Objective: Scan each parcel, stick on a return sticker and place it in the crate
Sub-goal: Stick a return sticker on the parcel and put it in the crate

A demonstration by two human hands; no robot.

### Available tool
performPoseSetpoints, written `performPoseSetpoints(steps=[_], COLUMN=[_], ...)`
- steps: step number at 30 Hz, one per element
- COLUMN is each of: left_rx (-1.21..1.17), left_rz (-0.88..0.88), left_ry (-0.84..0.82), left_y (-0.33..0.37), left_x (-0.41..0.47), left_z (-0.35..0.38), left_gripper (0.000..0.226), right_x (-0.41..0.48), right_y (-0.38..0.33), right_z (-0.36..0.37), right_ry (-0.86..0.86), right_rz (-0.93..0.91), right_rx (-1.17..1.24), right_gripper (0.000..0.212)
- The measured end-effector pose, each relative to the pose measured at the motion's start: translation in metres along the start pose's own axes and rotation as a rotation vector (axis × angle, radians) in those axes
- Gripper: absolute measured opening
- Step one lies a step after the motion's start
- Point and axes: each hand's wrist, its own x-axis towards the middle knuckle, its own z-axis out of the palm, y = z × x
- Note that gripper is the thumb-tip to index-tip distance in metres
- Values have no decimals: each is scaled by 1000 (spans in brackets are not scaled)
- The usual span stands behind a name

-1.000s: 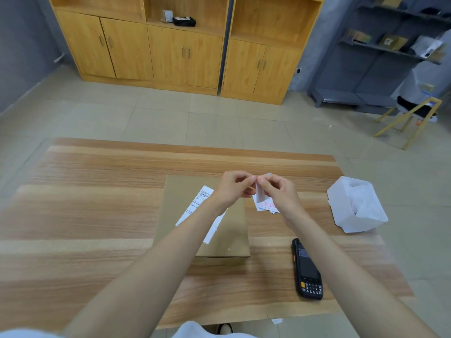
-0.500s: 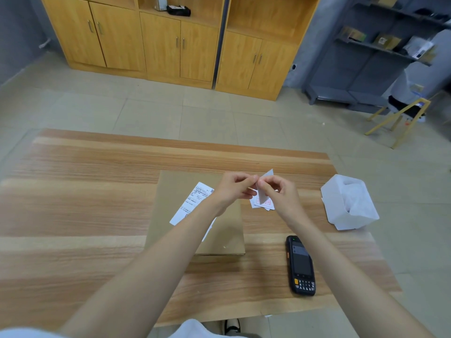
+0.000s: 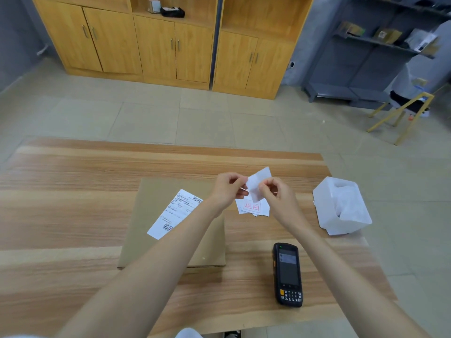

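Hands (image 3: 228, 189) on sticker (image 3: 259, 182) above "退回" stack (image 3: 252, 208)

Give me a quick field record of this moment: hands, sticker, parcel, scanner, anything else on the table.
left hand: pinches sticker
right hand: pinches the same sticker
sticker: in the air above the pile, not yet on parcel
pile: stickers with red print, on table right of parcel
parcel: flat on table, label up
scanner: on table by right forearm, untouched
white box: table's right edge
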Motion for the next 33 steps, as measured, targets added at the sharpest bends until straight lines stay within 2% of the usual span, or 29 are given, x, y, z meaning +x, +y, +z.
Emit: performPoseSetpoints(steps=[5,8,12,14,17,24,28,33], left_rx=[107,151,186,202,146,159,81,-3], left_rz=[-23,-51,-98,-110,-147,-185,-254,-299], left_ry=[128,149,153,143,110,68,126,221], left_y=[-10,-17,-26,-28,-29,-27,-22,-19], left_x=[13,20,32,37,40,43,46,49], left_z=[5,18,43,60,88,134,143,144], left_gripper=[20,20,20,20,17,24,22,25], right_x=[10,17,25,26,30,47,58,67], right_y=[43,79,131,152,179,216,215,192], right_z=[-35,-63,-117,-145,-173,-191,-186,-177], right_ry=[76,178,379,473,523,452,432,514], right_rz=[147,268,431,496,552,557,502,420], right_rx=[-49,-65,-61,-72,-68,-35,-20,-79], right_gripper=[9,10,25,20,10,23,37,50])
